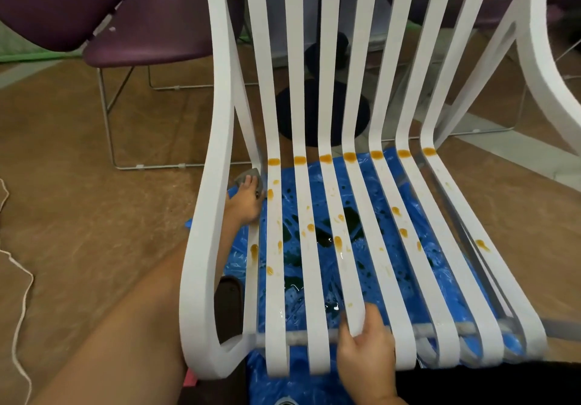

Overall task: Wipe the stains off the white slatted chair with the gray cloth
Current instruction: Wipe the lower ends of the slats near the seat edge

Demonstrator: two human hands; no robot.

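Note:
The white slatted chair (317, 247) fills the view, its seat slats dotted with orange stains (338, 241) and a row of orange blots (349, 156) where seat meets back. My left hand (246, 202) reaches past the left armrest and presses the gray cloth (248, 174) against the leftmost slat near the seat's back; most of the cloth is hidden under the fingers. My right hand (366, 346) grips the front edge of a middle slat, thumb on top.
A blue plastic sheet (317, 203) with dark puddles lies on the brown floor under the chair. A purple chair (151, 24) with metal legs stands at the back left, a dark round table base (323, 106) behind the slats. A white cord (19, 279) runs along the left.

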